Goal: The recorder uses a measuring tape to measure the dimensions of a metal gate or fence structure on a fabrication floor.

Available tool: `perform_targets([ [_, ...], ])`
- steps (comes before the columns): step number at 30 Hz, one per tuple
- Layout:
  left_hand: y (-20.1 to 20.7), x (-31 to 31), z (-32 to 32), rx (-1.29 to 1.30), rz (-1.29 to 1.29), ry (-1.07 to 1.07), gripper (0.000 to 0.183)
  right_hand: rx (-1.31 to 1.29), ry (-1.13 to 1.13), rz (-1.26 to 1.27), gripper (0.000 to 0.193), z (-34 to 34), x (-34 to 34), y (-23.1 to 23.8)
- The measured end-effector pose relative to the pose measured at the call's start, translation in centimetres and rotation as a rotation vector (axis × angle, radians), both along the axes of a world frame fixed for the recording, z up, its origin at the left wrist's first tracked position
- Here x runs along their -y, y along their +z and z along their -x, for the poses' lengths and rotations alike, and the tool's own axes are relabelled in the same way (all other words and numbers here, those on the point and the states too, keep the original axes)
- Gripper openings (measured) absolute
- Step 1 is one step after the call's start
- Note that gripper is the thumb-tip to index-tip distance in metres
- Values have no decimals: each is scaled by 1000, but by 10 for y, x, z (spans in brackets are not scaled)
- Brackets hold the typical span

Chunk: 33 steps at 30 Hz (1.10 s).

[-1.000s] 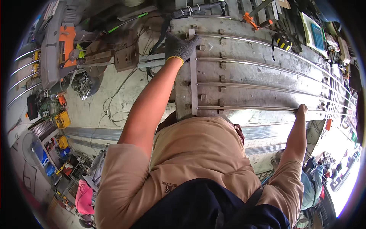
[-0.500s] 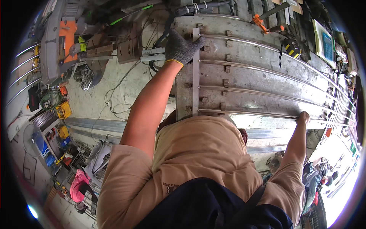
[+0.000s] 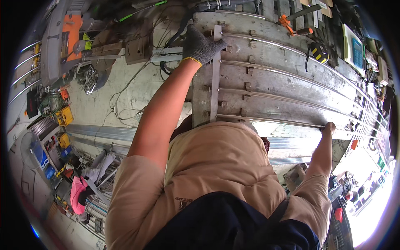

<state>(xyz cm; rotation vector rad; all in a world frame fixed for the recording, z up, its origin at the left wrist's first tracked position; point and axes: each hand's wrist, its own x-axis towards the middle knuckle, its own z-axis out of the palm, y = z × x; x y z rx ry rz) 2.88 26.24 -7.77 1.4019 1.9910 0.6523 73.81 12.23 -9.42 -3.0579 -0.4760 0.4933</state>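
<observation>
four long, shiny round metal rods [image 3: 271, 94] lie across a grey metal tabletop [image 3: 233, 77], their left ends at a flat grey metal bar [image 3: 215, 81]. the bare right hand [image 3: 329, 127] grasps the nearest rod [image 3: 271, 121]; the left hand [image 3: 202, 46], in a dark grey knit glove [image 3: 193, 53], lies over the bar's far end, its grip unclear. beyond the rods sits a black-and-yellow tape measure [image 3: 320, 53].

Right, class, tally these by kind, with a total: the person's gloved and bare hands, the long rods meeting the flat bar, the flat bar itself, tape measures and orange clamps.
Gloved left hand: 1
Bare right hand: 1
Long metal rods: 4
Flat bar: 1
Tape measure: 1
Orange clamp: 1
Total: 9
</observation>
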Motion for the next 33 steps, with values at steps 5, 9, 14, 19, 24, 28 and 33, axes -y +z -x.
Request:
perform_targets([
  [5, 4, 1, -2, -94, -118, -10, 116, 34, -122, -65, 20, -31, 2, -16],
  [9, 7, -1, -1, -43, -16, -13, 114, 121, 398, 406, 21, -58, 11, -19],
  [14, -5, 4, 8, -69, -176, -81, 117, 36, 296, 162, 26, -41, 11, -23],
  [19, -20, 8, 28, 374, -147, -135, 116, -90, -270, -444, 26, -19, 11, -9],
  [24, -14, 18, 32, 289, 37, -52, 100, -161, -381, -522, 28, -37, 13, -19],
  [28, -6, 5, 43, 292, 211, -147, 101, 5, 38, -104, 30, -53, 17, -32],
  [33, -25, -11, 44, 82, 268, -183, 109, -13, 259, 272, 27, -46, 10, -25],
])
